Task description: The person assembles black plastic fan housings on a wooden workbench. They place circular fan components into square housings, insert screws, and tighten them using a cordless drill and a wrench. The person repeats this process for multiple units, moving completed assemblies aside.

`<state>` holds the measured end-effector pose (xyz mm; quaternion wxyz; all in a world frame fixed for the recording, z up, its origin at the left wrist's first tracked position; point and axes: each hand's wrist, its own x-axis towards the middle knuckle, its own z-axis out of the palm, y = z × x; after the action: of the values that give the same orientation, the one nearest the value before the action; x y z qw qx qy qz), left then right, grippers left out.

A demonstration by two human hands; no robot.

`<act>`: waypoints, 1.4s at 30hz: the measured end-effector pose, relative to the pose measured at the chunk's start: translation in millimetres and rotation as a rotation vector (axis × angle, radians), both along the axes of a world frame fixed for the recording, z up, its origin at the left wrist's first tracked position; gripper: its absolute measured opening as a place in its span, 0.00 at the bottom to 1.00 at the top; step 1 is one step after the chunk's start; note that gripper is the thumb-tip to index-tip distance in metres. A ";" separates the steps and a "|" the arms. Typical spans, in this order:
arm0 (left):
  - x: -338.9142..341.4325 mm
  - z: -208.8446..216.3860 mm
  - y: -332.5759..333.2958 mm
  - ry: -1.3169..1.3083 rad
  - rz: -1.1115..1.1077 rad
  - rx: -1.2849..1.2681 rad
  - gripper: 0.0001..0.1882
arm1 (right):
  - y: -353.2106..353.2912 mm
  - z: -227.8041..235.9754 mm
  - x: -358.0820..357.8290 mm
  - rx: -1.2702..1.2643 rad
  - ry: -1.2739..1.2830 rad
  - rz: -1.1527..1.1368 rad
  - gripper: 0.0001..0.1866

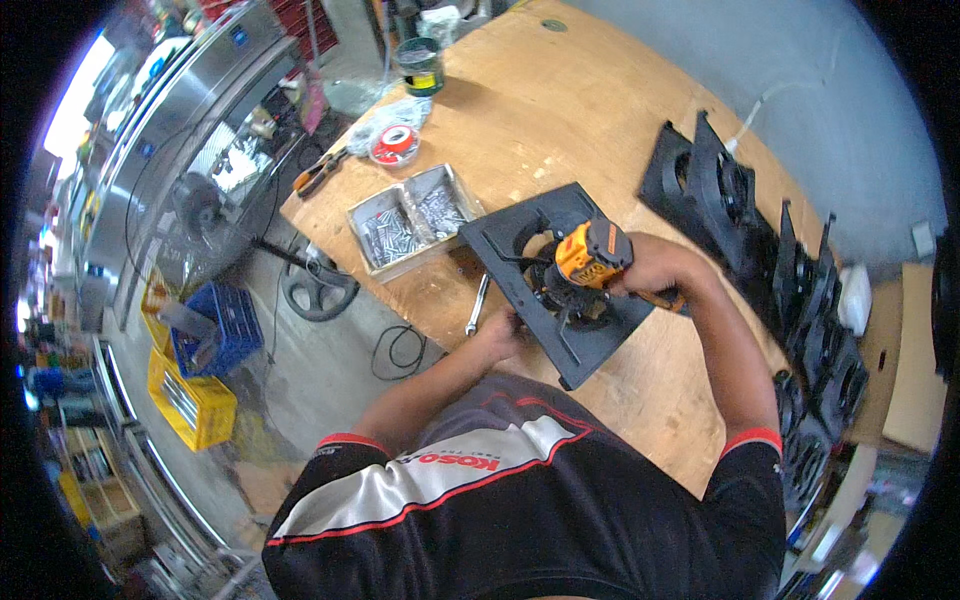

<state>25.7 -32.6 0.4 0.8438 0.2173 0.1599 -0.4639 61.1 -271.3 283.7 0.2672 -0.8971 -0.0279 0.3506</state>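
Observation:
A black square panel [505, 262] with round openings is tilted above the wooden table in front of me. My left hand [500, 337] grips its near left edge, with the fingertips partly hidden at the panel. My right hand [652, 266] is wrapped round the handle of an orange and black cordless drill [590, 256]. The drill is over the middle of the panel, and its body hides its tip. Beside the panel's left edge lies a combination wrench [478, 305]. Just beyond it, a two-part tray [372, 210] contains loose screws.
Several similar black panels [715, 180] stand along the table's right side by the wall. Orange-handled pliers [318, 175], a round red and white container [395, 147] and a dark green tub [420, 68] sit on the left. Blue [225, 320] and yellow crates [205, 405] stand on the floor.

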 end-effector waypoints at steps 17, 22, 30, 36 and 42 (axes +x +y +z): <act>1.5 -2.8 -28.0 0.105 0.025 0.077 0.12 | -6.1 3.3 1.7 0.017 -0.004 -0.018 0.29; 8.9 -37.6 -12.0 -0.009 -0.073 -0.236 0.12 | 3.3 11.3 6.9 0.030 0.024 -0.016 0.30; 1.8 36.8 -19.3 0.061 0.051 0.063 0.10 | 6.0 20.0 3.3 0.025 0.080 -0.071 0.30; 2.6 40.6 2.9 -0.194 -0.008 0.137 0.11 | 8.4 21.5 4.2 -0.004 0.048 -0.033 0.28; 4.6 82.0 12.1 -0.241 -0.014 0.472 0.30 | -6.1 5.2 5.5 0.017 0.060 -0.030 0.27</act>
<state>30.2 -20.5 82.4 0.7794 0.4631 0.1604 -0.3903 66.5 -277.4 288.9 0.2809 -0.8842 -0.0094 0.3731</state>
